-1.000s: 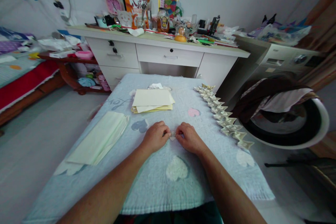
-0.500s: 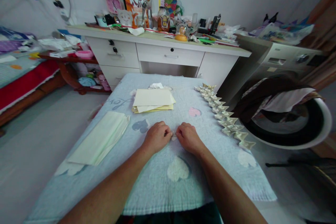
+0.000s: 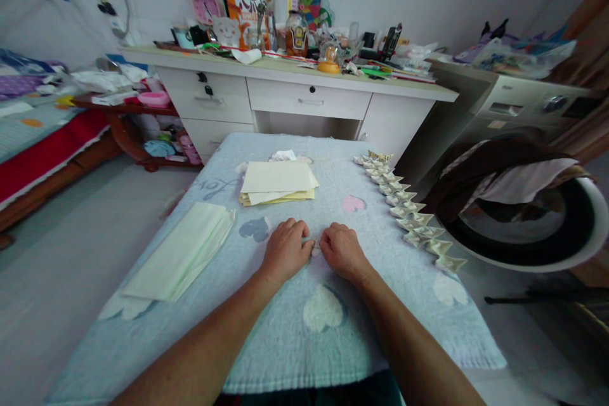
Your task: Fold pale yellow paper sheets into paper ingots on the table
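Note:
Both of my hands rest low over the blue cloth, with a small folded piece of pale paper [image 3: 316, 246] between them. My left hand [image 3: 285, 248] has curled fingers, but a gap shows between index finger and thumb; the thumb tip touches or nearly touches the paper's left side. My right hand [image 3: 345, 254] is closed, its fingertips pinching the right side of that piece. The fingers hide much of the paper. To the right runs a row of folded paper pieces [image 3: 404, 209] with pointed ends. Ahead lies a stack of cream paper sheets [image 3: 278, 177].
A pale green folded bundle [image 3: 178, 254] lies at left on the cloth-covered table [image 3: 266, 342]. White crumpled tissue [image 3: 283, 155] sits behind the stack. Beyond stands a cluttered white desk [image 3: 309, 95]. A washing machine [image 3: 523, 101] with its door open is at right.
My left index finger has lifted away from the thumb, widening the gap between them. My right hand stays almost in place at the small folded paper.

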### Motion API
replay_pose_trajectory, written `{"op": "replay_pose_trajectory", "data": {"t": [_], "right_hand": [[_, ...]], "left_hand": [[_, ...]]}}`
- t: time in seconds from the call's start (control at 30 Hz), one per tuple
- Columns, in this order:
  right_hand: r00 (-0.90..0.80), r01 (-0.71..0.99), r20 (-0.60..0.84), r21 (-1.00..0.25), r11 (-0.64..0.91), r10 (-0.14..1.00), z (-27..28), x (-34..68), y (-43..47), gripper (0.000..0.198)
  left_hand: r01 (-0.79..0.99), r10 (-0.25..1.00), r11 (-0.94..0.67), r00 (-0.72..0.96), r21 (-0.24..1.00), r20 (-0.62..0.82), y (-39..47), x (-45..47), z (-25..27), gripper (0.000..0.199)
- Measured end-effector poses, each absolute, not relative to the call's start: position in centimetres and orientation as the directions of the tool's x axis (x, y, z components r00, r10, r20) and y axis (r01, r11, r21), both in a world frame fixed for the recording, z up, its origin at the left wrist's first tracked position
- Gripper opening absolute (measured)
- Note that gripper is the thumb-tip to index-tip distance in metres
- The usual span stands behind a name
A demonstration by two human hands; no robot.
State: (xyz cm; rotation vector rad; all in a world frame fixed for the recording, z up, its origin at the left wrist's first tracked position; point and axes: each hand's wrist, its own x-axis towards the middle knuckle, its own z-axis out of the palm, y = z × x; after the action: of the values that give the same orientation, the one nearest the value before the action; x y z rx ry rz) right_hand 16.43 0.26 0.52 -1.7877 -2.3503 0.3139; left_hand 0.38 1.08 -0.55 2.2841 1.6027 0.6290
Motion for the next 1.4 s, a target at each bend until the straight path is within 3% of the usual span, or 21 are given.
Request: {"op": "replay_pose_trajectory", "data": {"t": [0.33,0.7,0.83,1.4], "right_hand": [[-0.114,0.931,0.051,-0.343,0.125,0.992,0.3,16.1,-0.5,0.010],[-0.182,0.824,0.039,-0.538,0.174,0.982,0.3,17.8,0.0,0.009],[-0.209,0.824,0.066,-0.526,0.212,0.976,0.2,17.6,-0.2,0.003],[-0.223,0.904,0.110,-0.349,0.248,0.969,-0.5,16.5,0.0,0.015]], "left_hand": [[0.875,0.983,-0.179,0.174,0.449,0.053,0.8,0.9,-0.3,0.013],[0.874,0.981,-0.191,0.184,0.446,0.059,0.7,0.7,-0.4,0.013],[0.872,0.978,-0.208,0.194,0.443,0.077,0.7,0.7,-0.5,0.013],[0.878,0.980,-0.201,0.184,0.434,0.081,0.8,0.8,-0.6,0.012]]}}
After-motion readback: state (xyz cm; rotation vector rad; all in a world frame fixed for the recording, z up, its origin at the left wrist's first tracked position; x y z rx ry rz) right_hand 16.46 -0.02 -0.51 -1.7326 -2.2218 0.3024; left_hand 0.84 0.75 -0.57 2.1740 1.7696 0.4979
